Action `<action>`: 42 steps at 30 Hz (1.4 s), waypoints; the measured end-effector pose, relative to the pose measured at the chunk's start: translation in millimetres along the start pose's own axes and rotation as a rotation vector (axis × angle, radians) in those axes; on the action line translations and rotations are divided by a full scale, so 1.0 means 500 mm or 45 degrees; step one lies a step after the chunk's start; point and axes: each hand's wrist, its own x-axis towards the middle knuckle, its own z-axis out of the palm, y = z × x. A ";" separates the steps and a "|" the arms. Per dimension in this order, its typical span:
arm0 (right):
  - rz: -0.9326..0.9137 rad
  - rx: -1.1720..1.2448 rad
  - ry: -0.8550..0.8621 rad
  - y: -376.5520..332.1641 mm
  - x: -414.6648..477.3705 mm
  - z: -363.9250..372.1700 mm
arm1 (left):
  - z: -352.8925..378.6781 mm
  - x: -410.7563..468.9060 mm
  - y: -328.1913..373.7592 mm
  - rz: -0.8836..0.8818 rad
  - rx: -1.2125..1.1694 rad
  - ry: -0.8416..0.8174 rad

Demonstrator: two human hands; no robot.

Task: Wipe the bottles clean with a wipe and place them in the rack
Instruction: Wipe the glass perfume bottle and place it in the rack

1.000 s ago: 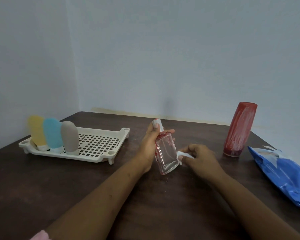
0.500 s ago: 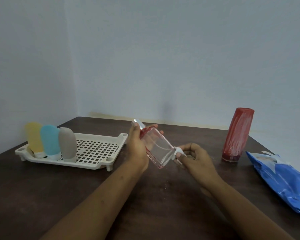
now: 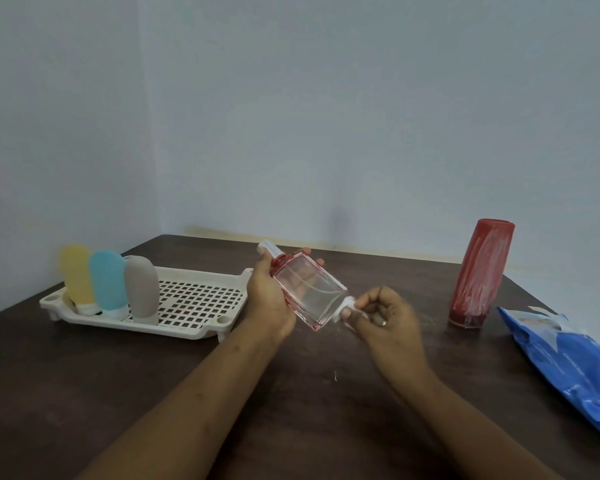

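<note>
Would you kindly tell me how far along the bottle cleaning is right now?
Done: the yellow bottle, blue bottle and grey bottle stand in the rack. In hand: the left hand holds the clear bottle tilted while the right hand pinches a wipe against its lower corner; red smears show at its edges. Left: racking it, then the streaked red bottle standing by the blue pack.

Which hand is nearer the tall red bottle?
Right. The right hand, pinching the wipe, is left of the red bottle; the left hand holds the clear bottle farther left.
</note>
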 end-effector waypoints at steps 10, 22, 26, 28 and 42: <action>0.055 0.094 -0.128 -0.001 -0.017 0.009 | 0.003 -0.004 -0.005 0.105 0.029 0.052; 0.045 -0.096 -0.199 0.006 -0.020 0.015 | 0.002 0.003 -0.008 0.231 0.068 0.087; 0.084 0.044 0.045 0.004 -0.003 -0.001 | 0.004 0.001 -0.008 0.109 0.061 -0.083; 0.138 0.078 0.132 0.008 0.003 -0.013 | 0.003 -0.003 -0.007 0.037 0.104 -0.216; 0.097 -0.029 0.012 0.006 0.028 -0.051 | 0.018 -0.044 -0.037 0.337 0.795 -0.666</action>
